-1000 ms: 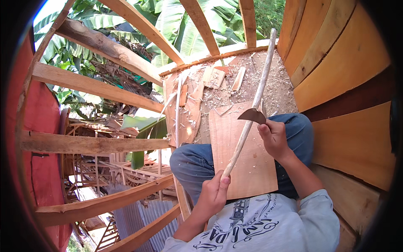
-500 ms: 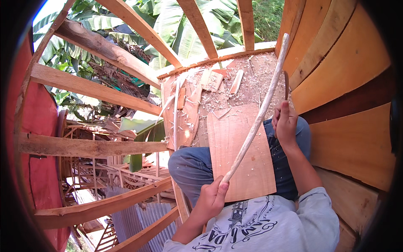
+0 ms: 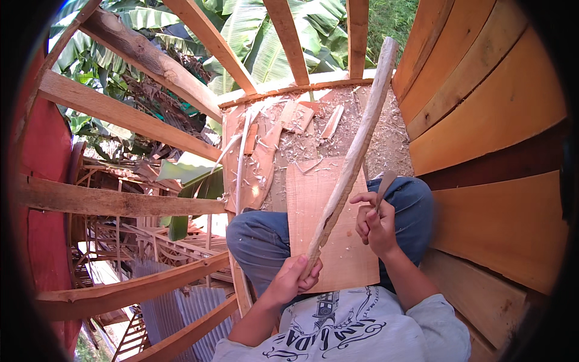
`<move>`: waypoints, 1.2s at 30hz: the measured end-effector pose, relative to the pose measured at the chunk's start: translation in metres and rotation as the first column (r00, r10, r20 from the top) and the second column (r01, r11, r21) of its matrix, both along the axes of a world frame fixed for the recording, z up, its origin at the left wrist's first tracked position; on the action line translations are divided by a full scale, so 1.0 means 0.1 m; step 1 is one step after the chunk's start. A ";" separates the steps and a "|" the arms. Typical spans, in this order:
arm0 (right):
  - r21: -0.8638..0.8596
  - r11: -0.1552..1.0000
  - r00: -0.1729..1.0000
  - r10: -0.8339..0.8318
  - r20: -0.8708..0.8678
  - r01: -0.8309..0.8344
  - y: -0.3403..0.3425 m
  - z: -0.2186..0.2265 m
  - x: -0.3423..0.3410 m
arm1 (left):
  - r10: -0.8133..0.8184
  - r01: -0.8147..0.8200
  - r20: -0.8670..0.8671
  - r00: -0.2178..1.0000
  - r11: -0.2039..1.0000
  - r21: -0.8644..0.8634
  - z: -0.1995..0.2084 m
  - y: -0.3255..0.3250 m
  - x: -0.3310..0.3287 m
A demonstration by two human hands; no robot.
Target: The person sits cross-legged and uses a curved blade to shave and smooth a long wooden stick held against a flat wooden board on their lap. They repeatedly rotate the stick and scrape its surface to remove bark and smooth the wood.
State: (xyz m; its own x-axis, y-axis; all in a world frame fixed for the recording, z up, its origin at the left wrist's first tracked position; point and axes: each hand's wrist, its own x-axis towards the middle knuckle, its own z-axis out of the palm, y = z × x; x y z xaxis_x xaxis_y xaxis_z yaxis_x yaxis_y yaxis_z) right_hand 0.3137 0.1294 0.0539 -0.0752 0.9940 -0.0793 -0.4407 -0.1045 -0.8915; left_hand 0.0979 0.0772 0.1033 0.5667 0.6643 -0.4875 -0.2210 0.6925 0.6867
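My left hand (image 3: 294, 281) is closed round the lower end of a long peeled stick (image 3: 357, 148). The stick slants up and to the right across my lap, its thick far end near the slatted wall; a rough, darker strip shows along its lower part. Just right of the stick, my right hand (image 3: 376, 228) holds a knife (image 3: 384, 189) in a loose grip, its blade pointing up and some fingers lifted. The knife is apart from the stick. Beneath them a flat wooden board (image 3: 310, 202) lies over my crossed legs.
Wood shavings (image 3: 386, 142) and offcuts (image 3: 332, 122) litter the plank floor ahead. A thin pale strip (image 3: 243, 163) lies at the floor's left side. Open wooden slats (image 3: 126, 202) stand to the left, and a plank wall (image 3: 494, 211) closes the right side.
My right hand has come left and lower with the knife, its fingers loosening. The stick has tilted more upright and its rough strip shows. My left hand has shifted slightly left.
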 end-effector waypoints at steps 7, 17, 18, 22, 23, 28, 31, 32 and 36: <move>-0.076 0.994 0.996 0.083 -0.022 -0.085 -0.04 0.19 -0.31 | -0.110 0.121 0.116 0.987 0.988 -0.098 -0.11 -0.04 0.02; 0.065 0.993 0.967 0.078 0.244 -0.096 -0.19 0.13 -0.28 | -0.072 0.100 0.384 0.921 0.994 -0.053 -0.04 0.18 0.13; 0.120 0.991 0.948 0.025 0.316 -0.066 -0.18 0.11 -0.23 | -0.079 0.062 0.216 0.973 0.995 0.082 0.00 0.18 0.18; 0.237 0.956 0.820 0.006 0.573 -0.173 -0.13 0.22 0.04 | -0.056 0.042 0.123 0.991 0.993 0.112 0.19 0.18 0.17; 0.238 0.955 0.769 -0.018 0.639 -0.176 -0.15 0.25 0.06 | -0.047 0.037 0.128 0.991 0.996 0.084 0.20 0.16 0.17; 0.277 0.942 0.556 -0.129 0.821 -0.191 -0.15 0.23 0.13 | -0.054 0.090 -0.143 0.988 0.962 0.257 0.27 0.10 0.18; 0.318 0.935 0.387 -0.237 0.891 -0.159 -0.12 0.28 0.15 | -0.017 0.186 -0.380 0.925 0.891 0.414 0.33 0.08 0.20; 0.358 0.921 0.363 -0.285 0.887 -0.151 -0.09 0.26 0.16 | 0.003 0.222 -0.448 0.894 0.866 0.448 0.35 0.08 0.22; 0.487 0.865 0.327 -0.427 0.843 -0.125 0.06 0.18 0.14 | 0.102 0.162 -0.430 0.897 0.829 0.535 0.33 0.01 0.29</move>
State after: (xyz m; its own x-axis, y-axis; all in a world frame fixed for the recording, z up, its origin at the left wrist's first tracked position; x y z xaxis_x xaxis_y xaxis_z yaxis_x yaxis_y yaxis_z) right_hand 0.3279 0.1352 0.0724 -0.0740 0.9125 0.4023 0.7041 0.3335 -0.6269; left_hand 0.1268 0.0778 0.1359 0.4153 0.8766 -0.2432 0.1967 0.1745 0.9648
